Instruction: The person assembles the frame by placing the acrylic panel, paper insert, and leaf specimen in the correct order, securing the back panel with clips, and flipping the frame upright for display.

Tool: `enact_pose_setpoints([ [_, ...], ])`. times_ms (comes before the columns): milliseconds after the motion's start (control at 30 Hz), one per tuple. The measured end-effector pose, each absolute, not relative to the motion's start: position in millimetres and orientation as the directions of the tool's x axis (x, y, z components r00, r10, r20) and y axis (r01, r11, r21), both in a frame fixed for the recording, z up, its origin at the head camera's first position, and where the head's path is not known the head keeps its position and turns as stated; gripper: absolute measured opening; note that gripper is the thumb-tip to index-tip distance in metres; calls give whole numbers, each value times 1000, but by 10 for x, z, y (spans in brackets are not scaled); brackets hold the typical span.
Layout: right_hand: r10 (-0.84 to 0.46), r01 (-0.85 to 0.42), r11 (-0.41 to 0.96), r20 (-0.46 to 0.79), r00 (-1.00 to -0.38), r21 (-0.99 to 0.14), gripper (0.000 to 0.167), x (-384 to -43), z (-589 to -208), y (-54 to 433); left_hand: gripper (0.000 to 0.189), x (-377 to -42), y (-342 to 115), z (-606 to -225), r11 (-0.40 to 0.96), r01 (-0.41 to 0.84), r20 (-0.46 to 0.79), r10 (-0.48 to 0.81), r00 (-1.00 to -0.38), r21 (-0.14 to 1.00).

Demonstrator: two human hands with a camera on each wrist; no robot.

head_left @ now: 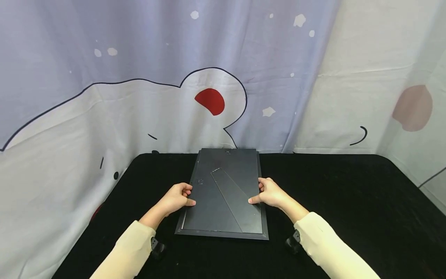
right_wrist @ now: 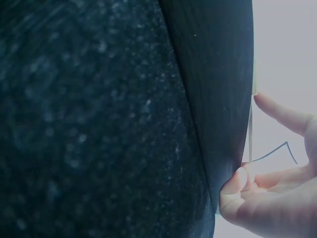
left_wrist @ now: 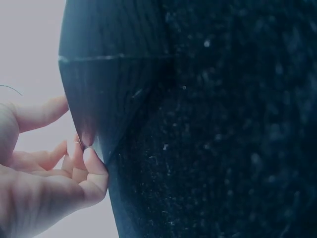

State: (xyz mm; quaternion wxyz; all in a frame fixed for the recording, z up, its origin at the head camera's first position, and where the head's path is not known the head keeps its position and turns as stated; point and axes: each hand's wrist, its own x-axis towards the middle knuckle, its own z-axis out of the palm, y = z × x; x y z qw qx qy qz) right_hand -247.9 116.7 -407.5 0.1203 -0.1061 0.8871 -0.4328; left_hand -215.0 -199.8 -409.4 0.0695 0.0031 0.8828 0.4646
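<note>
A dark picture frame lies with its back up, its grey backing panel and slanted easel stand facing me. My left hand grips the left edge of the picture frame, thumb on the back and fingers bent at the side. On the opposite edge my right hand does the same, its thumb reaching over the panel. The left wrist view shows the left fingers against the frame's dark side. In the right wrist view, the right fingers touch the other side. The frame's front is hidden.
Black cloth covers the table around the frame. Behind it hangs a pale curtain with a printed cartoon shape and a red spot. Dark devices are strapped at the left wrist and the right wrist.
</note>
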Motion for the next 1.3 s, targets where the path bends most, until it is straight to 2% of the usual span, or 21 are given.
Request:
enact_pose_setpoints([
  [300,-314,-110,598,-106,-943,-794,89,-2497,-4073,1160,55,-2135,-1991,-4090,572,-52,-111,70,-991,819],
  [500,-330,-125,583,-93,-939,-803,87,-2518,-4083,1157,75,-2140,-2011,-4103,573,-64,-122,62,-991,817],
  [733,-379,-163,525,-58,-924,-835,60,-2525,-4087,1158,80,-2160,-2037,-4125,549,-81,-145,74,-987,832],
  [800,-375,-156,532,-66,-925,-832,63,-2525,-4080,1155,80,-2165,-2041,-4131,549,-82,-147,75,-986,832],
  [933,-344,-119,580,-110,-932,-806,83,-2522,-4060,1150,78,-2167,-2046,-4143,552,-94,-159,70,-985,829],
  [1033,-325,-96,606,-136,-936,-790,92,-2513,-4046,1147,75,-2154,-2051,-4147,543,-117,-180,65,-981,832],
  [1300,-319,-80,634,-166,-933,-770,89,-2504,-4009,1143,63,-2127,-2060,-4167,511,-138,-197,63,-978,849],
])
